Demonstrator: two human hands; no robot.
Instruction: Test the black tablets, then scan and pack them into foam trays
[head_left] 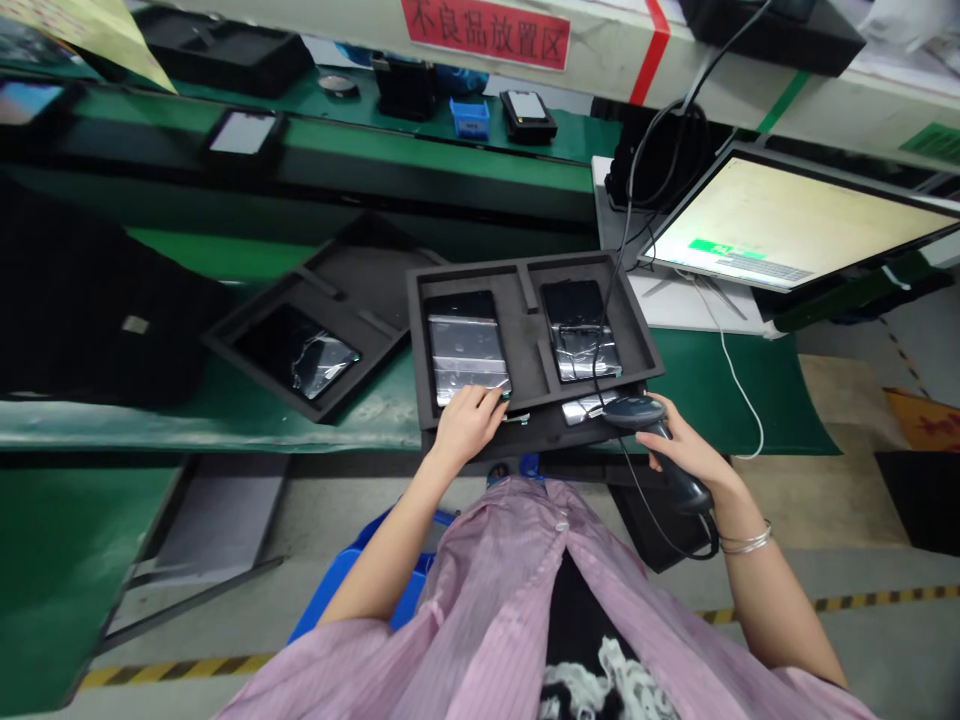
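Observation:
My left hand is closed at the lower end of a film-covered phone, which lies in the left part of a black foam tray. Its fingers bend over the phone's near edge, by the tray's front rim. In my right hand is a dark handheld barcode scanner, its head pointing left over the tray's near right corner. A second phone rests in the tray's right part, with the scanner's cable crossing above it. Another tray with a phone shows partly beneath this one.
To the left, a tilted foam tray holds a phone. A lit monitor stands on the right. Behind runs a green conveyor carrying a device. A blue bin sits below the bench edge.

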